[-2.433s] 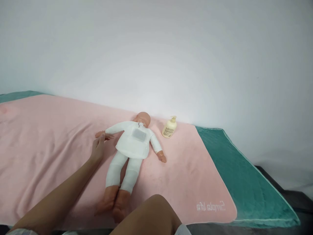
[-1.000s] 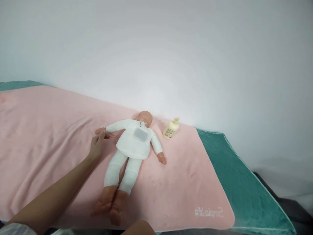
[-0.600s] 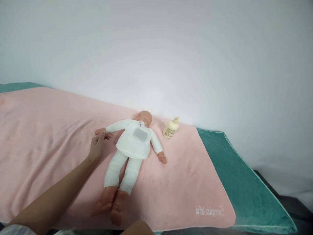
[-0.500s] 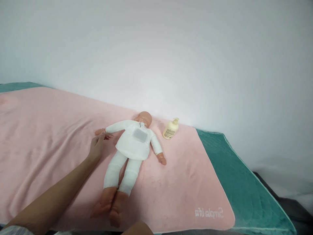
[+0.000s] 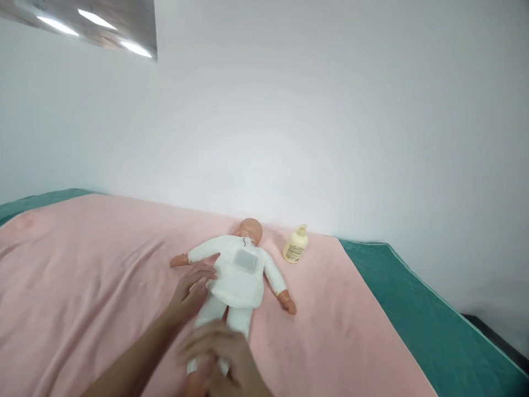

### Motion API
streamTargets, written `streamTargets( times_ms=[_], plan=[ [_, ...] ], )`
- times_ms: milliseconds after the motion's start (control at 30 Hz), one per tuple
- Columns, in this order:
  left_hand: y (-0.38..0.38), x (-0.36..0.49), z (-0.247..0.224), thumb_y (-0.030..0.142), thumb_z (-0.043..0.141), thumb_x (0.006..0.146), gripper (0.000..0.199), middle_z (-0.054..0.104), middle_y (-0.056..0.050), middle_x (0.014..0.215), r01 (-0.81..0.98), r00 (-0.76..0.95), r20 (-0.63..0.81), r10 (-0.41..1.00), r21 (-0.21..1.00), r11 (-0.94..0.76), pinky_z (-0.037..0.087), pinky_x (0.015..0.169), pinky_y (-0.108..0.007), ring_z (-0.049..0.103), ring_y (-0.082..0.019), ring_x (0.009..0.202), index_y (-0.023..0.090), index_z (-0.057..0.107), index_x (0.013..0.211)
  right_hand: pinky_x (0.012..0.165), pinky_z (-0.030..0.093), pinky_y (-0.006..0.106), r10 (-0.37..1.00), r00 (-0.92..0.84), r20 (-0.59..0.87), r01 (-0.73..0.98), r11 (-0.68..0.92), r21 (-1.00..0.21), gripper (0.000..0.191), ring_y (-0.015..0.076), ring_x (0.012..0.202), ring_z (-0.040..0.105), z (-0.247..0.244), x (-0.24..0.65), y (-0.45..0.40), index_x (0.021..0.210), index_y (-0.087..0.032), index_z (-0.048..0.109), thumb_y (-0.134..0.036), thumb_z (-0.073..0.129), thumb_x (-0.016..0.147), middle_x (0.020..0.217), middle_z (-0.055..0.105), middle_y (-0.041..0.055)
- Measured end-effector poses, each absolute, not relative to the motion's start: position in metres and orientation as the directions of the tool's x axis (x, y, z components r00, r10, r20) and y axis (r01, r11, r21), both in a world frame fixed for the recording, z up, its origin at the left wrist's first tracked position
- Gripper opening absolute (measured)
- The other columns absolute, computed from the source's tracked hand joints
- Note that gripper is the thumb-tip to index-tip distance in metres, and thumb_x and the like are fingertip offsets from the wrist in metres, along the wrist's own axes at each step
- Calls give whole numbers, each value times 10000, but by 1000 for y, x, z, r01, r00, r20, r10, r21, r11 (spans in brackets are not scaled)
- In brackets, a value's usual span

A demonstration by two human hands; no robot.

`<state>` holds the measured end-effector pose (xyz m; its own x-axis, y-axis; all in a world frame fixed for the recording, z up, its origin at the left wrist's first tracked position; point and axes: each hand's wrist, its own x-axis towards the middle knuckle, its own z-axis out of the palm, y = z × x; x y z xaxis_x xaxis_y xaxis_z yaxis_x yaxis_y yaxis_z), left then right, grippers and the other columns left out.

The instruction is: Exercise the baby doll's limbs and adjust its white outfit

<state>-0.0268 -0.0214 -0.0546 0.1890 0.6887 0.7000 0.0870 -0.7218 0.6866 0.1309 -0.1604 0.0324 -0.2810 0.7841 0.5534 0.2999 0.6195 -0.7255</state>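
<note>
Far left, the pink blanket (image 5: 95, 275) is all creases. Left hand (image 5: 193, 289) is loose, fingers stretched out and wrapped round nothing, tips at the edge of the doll's white top. Doll (image 5: 238, 284) is lying flat on the blanket, arms out, head by the wall (image 5: 330, 138). Right hand (image 5: 227, 350) is over its lower legs, too blurry to tell if the grip's on anything. Pump bottle (image 5: 296, 246) stands further right. IMO keep contact light so the doll doesn't skid.
</note>
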Motion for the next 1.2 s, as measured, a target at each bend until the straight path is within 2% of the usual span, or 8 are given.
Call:
streamTargets(
  times_ms=[67,200,367,600,733,900,1000,1200],
  plan=[
    [-22,-26,-55,300,401,973,307,662,-86,1069,84,306,717,626,635,-768,404,954,-430,555,-252,1067,197,688,1009,869,485,306,812,-162,561,360,578,-732,319,161,972,613,24,143,-148,956,-265,706,-323,394,992,987,684,27],
    [-24,-25,-51,297,433,965,279,671,-73,1101,71,415,720,556,583,-809,394,974,-430,537,-247,1102,217,670,1086,829,465,351,749,67,659,561,518,-646,307,200,927,586,-19,167,-117,884,-232,727,-267,431,958,936,648,63],
    [-32,-20,-43,334,418,972,296,679,-71,1090,54,457,703,545,590,-806,387,980,-436,526,-250,1108,225,677,1068,827,459,340,736,194,649,540,472,-697,327,201,950,568,-52,179,-106,933,-242,723,-279,400,968,953,611,62],
    [-36,-16,-38,284,425,973,271,684,-47,1064,167,545,591,595,619,-767,375,990,-401,515,-223,1114,228,684,1030,820,441,330,785,259,562,503,387,-773,306,199,933,557,-56,177,-100,882,-244,726,-296,434,959,927,601,53],
    [-33,-14,-36,277,430,970,258,693,-36,1019,221,577,568,586,583,-782,380,974,-390,532,-214,1073,221,681,997,804,420,334,807,242,538,528,356,-771,297,199,898,546,-61,176,-93,833,-243,728,-263,453,944,865,610,42],
    [-38,-10,-29,292,431,970,260,697,-47,990,268,564,539,626,598,-756,388,969,-398,545,-218,1045,210,679,970,807,412,337,819,218,531,542,351,-764,297,199,884,542,-60,176,-89,784,-241,724,-234,465,929,840,613,37],
    [-41,-11,-29,280,425,969,257,690,-54,1001,264,549,553,627,598,-757,390,974,-405,542,-219,1056,211,672,977,811,421,336,815,206,542,537,369,-759,291,199,901,544,-56,176,-93,826,-243,727,-245,458,936,867,611,40],
    [-41,-14,-36,272,428,958,248,621,-91,1172,256,490,613,620,578,-775,356,1029,-442,475,-240,1181,203,620,1100,889,422,368,774,205,599,549,416,-725,301,213,1022,535,-55,177,-101,994,-249,708,-297,412,962,1030,598,61]
  ],
)
